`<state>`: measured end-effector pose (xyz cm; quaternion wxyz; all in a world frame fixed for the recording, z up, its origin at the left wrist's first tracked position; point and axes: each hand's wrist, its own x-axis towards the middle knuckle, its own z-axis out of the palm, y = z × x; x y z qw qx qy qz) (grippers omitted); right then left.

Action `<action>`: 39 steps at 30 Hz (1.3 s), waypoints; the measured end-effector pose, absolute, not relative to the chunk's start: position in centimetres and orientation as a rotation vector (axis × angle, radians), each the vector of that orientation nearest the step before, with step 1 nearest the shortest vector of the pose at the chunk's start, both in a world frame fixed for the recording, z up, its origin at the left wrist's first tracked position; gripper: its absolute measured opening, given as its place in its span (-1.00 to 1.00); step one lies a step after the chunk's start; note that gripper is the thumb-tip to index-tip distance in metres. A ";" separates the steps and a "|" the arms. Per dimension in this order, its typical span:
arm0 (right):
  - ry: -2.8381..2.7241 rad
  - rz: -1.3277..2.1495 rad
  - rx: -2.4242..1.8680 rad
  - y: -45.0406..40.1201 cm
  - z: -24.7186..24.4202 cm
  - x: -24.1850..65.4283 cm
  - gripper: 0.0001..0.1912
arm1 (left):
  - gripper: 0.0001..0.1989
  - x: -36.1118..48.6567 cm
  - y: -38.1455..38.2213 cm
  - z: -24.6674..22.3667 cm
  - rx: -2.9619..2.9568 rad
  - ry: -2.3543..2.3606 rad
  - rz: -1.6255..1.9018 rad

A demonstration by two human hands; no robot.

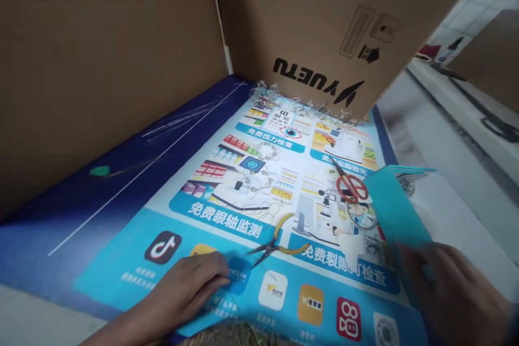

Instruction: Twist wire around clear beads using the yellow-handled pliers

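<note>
My left hand [197, 285] rests on the blue and white poster [133, 251] at the lower left, fingers bent and pressed together. Whatever is between its fingertips is hidden. Just right of it lie pliers [271, 248] with yellow handles, jaws apart. My right hand [456, 284] is smeared by motion at the near end of a teal box-like piece [399, 200]; its grip does not show. Red-handled scissors [352, 188] lie beside that piece, with a clear round item [362, 215] just below them. Thin clear strands [261, 170] with small beads are spread on the poster.
Tall cardboard panels [316, 16] stand at the back and left. Clear bead-like bits [324, 111] line the foot of the back panel. On the blue surface at left lie a small green piece [99, 171] and fine clear threads [174, 121]. A white ledge [458, 113] runs along the right.
</note>
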<state>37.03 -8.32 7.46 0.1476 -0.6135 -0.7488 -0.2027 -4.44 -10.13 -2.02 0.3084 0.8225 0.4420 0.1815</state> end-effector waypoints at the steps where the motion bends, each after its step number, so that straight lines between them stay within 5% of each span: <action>1: -2.259 -0.543 -1.659 -7.9 7.0 34.6 -0.74 | -0.86 -4.7 -10.1 -2.0 2.134 1.160 0.518; 5: -2.655 0.005 -1.240 -6.2 4.3 26.8 -0.87 | -0.90 -6.2 -10.1 -2.4 1.949 1.232 0.695; 9: -2.887 0.154 -1.220 -5.1 1.8 22.4 -0.66 | -0.96 -7.0 -9.7 -2.3 1.923 1.185 0.795; 13: -2.955 0.273 -1.221 -4.6 0.6 20.6 -0.85 | -0.88 -6.8 -9.4 -2.1 2.157 1.028 0.638; 23: -2.958 0.202 -1.051 -6.7 0.4 19.0 -0.81 | -0.69 -5.3 -8.6 -3.2 2.437 1.057 0.450; 30: -2.873 -0.043 -1.055 -6.2 1.1 21.3 -0.78 | -0.73 -4.9 -8.7 -2.4 2.452 1.058 0.450; 39: -2.775 0.104 -1.281 -6.0 -0.2 23.2 -0.81 | -0.83 -8.9 -8.6 -2.1 2.262 1.224 0.590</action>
